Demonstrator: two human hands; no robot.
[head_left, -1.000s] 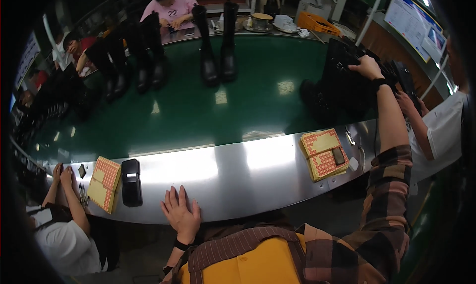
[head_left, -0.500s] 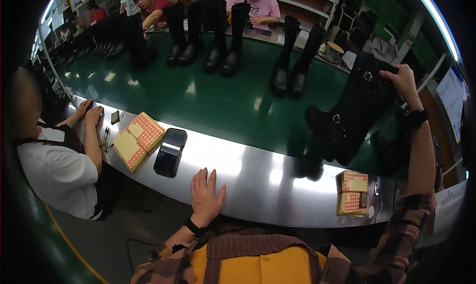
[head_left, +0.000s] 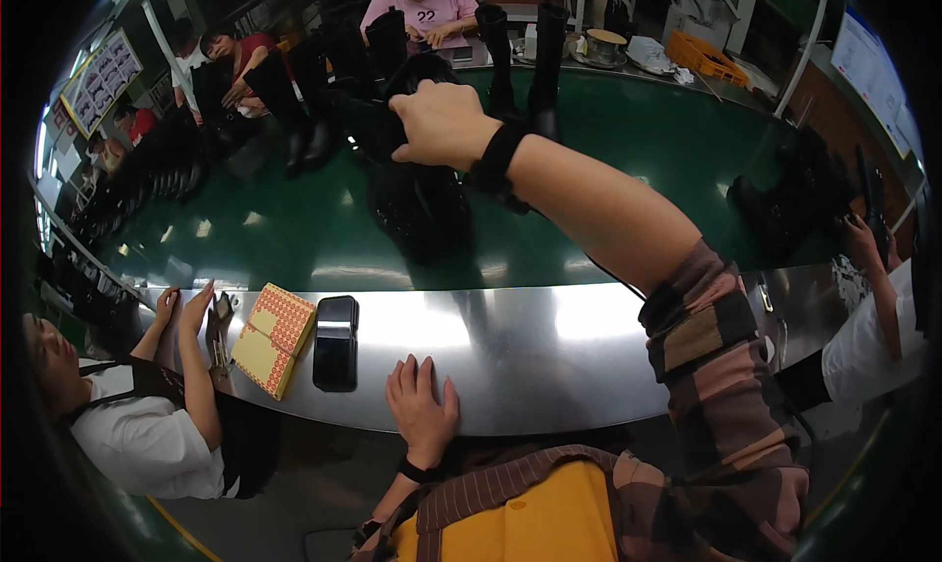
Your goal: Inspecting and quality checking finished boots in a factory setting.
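Observation:
My right hand reaches out over the green surface, its fingers closed at the upper part of a black boot. My hand and wrist cover part of that boot, and its dark shape merges with the boots behind. My left hand lies with fingers apart on the metal edge, holding nothing. Left of that hand lies a black phone. Beyond the phone is a banded stack of yellow and red cards.
Tall black boots stand along the far side, with more rows at far left. Another dark boot is at the right, near a co-worker's hand. A person in white sits left. An orange crate stands at back right.
My right hand has swung from the right to the middle, carrying the boot away from me. The view has turned right. My left hand stays on the metal edge.

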